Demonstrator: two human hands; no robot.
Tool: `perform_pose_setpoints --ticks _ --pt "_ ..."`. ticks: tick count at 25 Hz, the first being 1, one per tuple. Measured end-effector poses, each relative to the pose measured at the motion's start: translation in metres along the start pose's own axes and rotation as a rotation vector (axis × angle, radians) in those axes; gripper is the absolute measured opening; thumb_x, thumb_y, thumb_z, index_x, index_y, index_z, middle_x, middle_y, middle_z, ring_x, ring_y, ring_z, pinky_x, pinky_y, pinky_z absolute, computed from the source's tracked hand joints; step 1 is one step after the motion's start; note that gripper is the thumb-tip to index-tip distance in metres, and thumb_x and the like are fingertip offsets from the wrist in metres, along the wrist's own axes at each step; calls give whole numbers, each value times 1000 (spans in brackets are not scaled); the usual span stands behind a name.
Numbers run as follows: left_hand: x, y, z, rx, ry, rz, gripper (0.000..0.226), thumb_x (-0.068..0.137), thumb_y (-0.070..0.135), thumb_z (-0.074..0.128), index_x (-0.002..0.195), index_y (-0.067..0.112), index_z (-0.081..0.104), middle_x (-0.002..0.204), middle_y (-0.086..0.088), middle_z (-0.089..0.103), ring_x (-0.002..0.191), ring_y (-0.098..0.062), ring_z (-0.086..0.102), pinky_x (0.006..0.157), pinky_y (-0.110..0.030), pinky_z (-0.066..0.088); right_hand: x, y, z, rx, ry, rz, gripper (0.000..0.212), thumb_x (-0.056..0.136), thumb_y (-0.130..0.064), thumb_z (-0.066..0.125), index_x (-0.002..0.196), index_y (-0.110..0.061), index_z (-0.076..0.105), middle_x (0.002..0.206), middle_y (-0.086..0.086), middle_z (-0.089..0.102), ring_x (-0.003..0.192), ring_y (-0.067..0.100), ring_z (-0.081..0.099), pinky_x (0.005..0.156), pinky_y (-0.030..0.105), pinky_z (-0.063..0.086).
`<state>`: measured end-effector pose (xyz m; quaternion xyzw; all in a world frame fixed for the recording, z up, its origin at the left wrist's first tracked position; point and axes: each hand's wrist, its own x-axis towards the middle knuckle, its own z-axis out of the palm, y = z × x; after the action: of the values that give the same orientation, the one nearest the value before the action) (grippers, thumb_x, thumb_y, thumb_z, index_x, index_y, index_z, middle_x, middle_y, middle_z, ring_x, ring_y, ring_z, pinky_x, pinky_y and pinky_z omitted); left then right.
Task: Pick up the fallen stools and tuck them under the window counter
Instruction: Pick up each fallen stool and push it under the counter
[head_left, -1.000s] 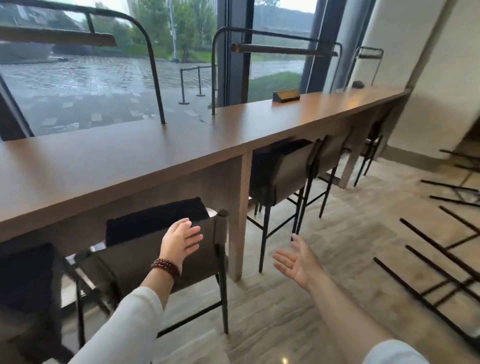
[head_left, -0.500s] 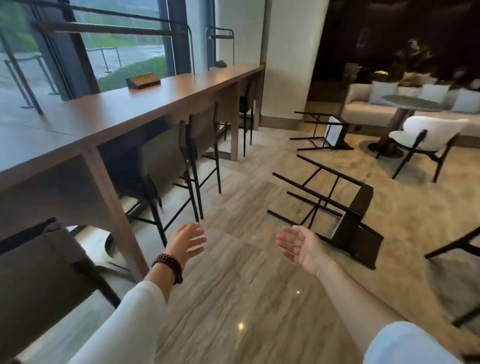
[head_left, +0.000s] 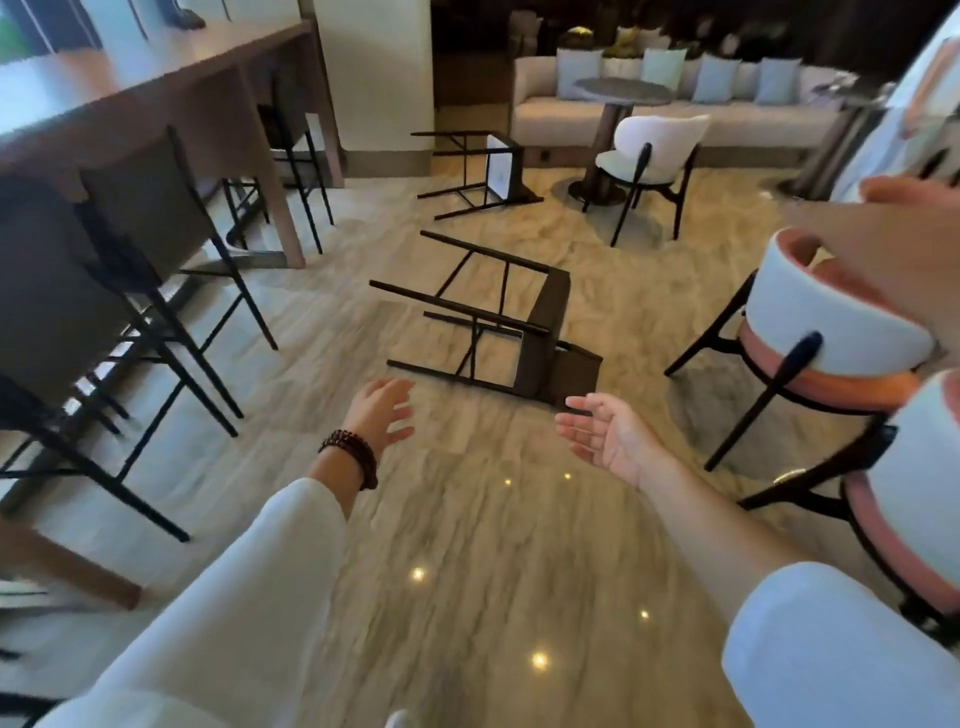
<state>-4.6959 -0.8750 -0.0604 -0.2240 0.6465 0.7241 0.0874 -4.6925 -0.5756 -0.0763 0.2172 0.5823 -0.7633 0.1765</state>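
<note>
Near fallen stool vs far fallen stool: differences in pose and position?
The near fallen stool lies just ahead of both open hands; the far fallen stool lies beyond it, near the round table. The near stool shows its dark seat edge-on, with its backrest flat on the floor toward the camera; the far stool shows a pale seat underside. Both are on their sides, black thin legs pointing left toward the counter.

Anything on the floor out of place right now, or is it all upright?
Two stools are down. The nearer stool lies on its side just ahead of both open hands, legs pointing toward the window counter. The farther stool is tipped over near the round table. Other stools at the counter stand upright.
</note>
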Motion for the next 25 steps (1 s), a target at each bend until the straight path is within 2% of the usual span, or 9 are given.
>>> perform_pose_setpoints --ticks 5,9,12,16,22,25 --pt "61 15 78 48 -123 -16 17 90 26 58 104 16 56 101 -6 55 93 -20 57 75 -37 52 40 -22 -53 34 105 -2 28 92 -28 48 105 -13 66 94 10 73 82 20 68 63 29 52" --pt "133 34 138 78 -196 -29 33 92 26 56 122 13 53 114 -8 54 109 -23 55 87 -40 51 98 -58 -82 66 179 -44 27 88 -28 53 106 -13 67 93 10 75 82 20 69 66 31 53" --pt "184 51 176 109 -242 -56 29 92 24 55 119 14 53 117 -7 54 112 -24 54 93 -43 49 140 -92 -91 75 212 -54 26 90 -28 53 106 -14 66 94 10 75 84 21 70 67 31 54" --pt "243 75 231 132 -285 -79 4 93 23 54 96 20 55 111 -6 55 109 -23 53 89 -41 49 191 -128 -113 109 245 -59 26 91 -28 54 110 -14 65 105 14 72 90 23 69 75 34 53" --pt "312 80 325 162 -331 -164 29 92 24 56 119 14 51 120 -8 54 115 -25 53 89 -40 49 256 -172 -174 156 292 -39 29 92 -28 53 118 -16 61 104 13 73 94 24 69 74 34 53" --pt "352 79 384 139 -317 -213 31 92 23 57 121 14 52 119 -7 55 112 -24 54 87 -39 48 300 -201 -221 145 301 -29 31 92 -28 54 120 -16 60 103 14 72 95 25 68 77 35 52"
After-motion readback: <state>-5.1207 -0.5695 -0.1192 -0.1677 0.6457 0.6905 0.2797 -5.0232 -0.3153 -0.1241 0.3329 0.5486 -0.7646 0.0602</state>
